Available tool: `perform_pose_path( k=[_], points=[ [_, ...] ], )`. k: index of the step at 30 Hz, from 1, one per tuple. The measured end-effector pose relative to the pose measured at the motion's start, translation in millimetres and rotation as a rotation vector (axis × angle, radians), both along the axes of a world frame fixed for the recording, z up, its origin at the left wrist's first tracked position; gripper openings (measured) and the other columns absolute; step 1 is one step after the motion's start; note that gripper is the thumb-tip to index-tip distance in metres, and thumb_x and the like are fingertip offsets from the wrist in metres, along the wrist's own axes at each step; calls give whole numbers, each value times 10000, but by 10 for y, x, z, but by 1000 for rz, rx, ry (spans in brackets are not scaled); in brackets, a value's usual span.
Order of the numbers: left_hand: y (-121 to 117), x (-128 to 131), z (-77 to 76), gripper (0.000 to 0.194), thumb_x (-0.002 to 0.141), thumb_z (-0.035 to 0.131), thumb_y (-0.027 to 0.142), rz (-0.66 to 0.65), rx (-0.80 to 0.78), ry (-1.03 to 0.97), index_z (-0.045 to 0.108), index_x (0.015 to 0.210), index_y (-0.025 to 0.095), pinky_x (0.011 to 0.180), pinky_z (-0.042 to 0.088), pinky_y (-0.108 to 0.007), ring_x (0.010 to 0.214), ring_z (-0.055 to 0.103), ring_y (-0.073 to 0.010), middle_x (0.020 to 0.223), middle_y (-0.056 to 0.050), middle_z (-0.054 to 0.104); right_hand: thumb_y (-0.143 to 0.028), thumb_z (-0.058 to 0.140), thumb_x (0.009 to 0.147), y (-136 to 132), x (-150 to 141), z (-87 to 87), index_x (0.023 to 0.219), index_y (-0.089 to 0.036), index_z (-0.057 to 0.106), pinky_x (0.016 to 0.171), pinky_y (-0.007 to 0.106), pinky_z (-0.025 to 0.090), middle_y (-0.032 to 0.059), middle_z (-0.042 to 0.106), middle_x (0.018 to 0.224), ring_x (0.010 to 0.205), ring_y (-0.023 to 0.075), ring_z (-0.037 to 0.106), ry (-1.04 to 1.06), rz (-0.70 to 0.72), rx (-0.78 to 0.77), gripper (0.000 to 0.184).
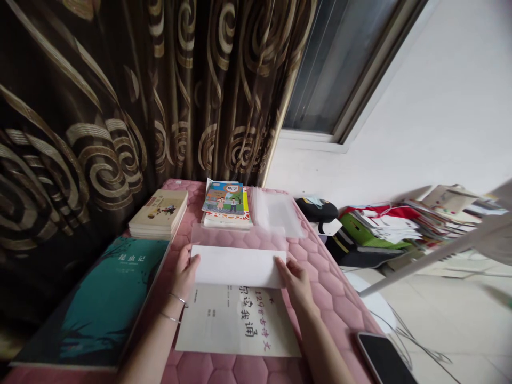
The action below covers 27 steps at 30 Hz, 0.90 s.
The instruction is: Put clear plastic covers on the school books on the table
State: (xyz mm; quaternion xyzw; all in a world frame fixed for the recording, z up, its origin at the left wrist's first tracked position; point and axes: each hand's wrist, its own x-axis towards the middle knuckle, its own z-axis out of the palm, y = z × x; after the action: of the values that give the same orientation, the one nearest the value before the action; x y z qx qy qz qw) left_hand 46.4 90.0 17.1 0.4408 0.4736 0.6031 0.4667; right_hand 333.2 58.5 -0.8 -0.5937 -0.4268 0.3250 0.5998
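Your hands hold the white sheet point(238, 266) by its two short ends, the left hand point(185, 273) and right hand point(294, 284) on either side, with the fingers point(192, 261) bent over its edges in a light grasp. The sheet lies across the top of the printed booklet point(236, 325), at the center of the frame, on the pink quilted mat point(324, 304). Keep both ends level and your pressure even so the sheet does not skew or crease. Just above it lies a clear plastic sleeve point(238, 237), with another point(276, 210) beyond it. At the top sit a stack of textbooks point(226, 205) and a stack of small books point(160, 213). A teal book point(96, 298) lies beside your left arm, and a phone point(384, 360) sits at the lower right. Nothing stands between your hands and the sheet.
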Motion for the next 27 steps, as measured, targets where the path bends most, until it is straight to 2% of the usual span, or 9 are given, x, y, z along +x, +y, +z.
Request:
perform_pose_path(
  k=[7,13,18,22,27],
  points=[
    [3,18,14,550,618,741,530,-14,0,-49,542,980,167,733,508,-329,816,653,-225,888,-59,684,-636,664,661,18,-21,-39,768,-156,684,543,265,400,42,659,695,652,192,565,-4,-29,-51,492],
    [3,7,5,561,613,756,506,-31,-3,-46,531,1007,176,749,512,-341,833,662,-236,897,-60,697,-618,663,692,-20,-100,67,842,-134,695,585,260,416,61,676,792,723,195,568,29,-27,-15,508],
    [52,16,-65,575,615,744,556,-4,19,-29,523,983,173,727,508,-325,827,657,-227,891,-68,691,-591,690,686,-64,-139,136,864,-142,694,556,251,411,45,669,776,687,179,554,138,15,-13,483],
    [37,4,-49,571,619,740,558,2,15,-8,532,982,169,701,500,-308,825,652,-223,883,-63,688,-600,689,685,-44,-116,70,776,-148,681,549,249,391,26,645,717,655,168,528,96,-13,-10,461],
    [-14,0,25,550,627,745,515,1,-16,-11,541,1012,180,682,503,-305,819,656,-223,905,-49,690,-607,664,712,-12,-105,-6,790,-149,674,582,256,409,24,645,733,685,177,537,70,-30,9,465]
  ],
)
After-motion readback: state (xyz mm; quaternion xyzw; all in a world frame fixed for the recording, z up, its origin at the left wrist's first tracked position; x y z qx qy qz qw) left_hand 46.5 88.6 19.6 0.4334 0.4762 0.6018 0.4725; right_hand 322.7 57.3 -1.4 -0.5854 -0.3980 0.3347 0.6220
